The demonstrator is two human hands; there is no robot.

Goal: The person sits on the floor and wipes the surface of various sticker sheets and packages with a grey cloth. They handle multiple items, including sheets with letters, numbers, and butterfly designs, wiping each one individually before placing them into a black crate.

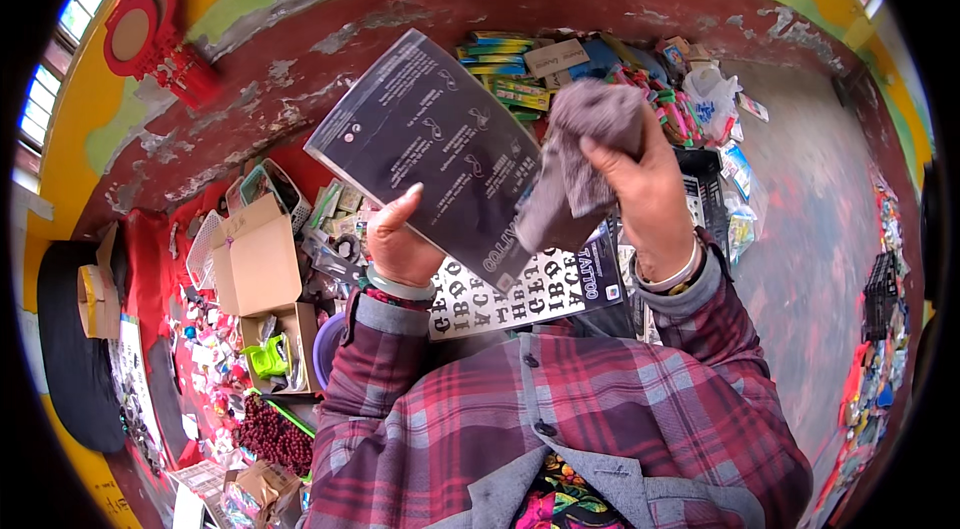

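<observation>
My left hand (400, 241) grips the lower left edge of a flat black package (425, 144) in a clear sleeve, thumb on its printed face. The package is tilted, its printed side up toward me. In my right hand (648, 194) is a bunched grey-brown cloth (590, 134), one end hanging against the package's right side. Beneath them lies a tattoo sheet (525, 294) with large black letters on white and a dark border. Part of that sheet is hidden by the package and the cloth.
An open cardboard box (262, 264) with a green item stands at left, near a purple basin (328, 349). Behind it is a white basket (203, 251). Colourful packets (500, 59) and a clear plastic bag (712, 94) are piled by the far wall. A black crate (705, 174) stands right.
</observation>
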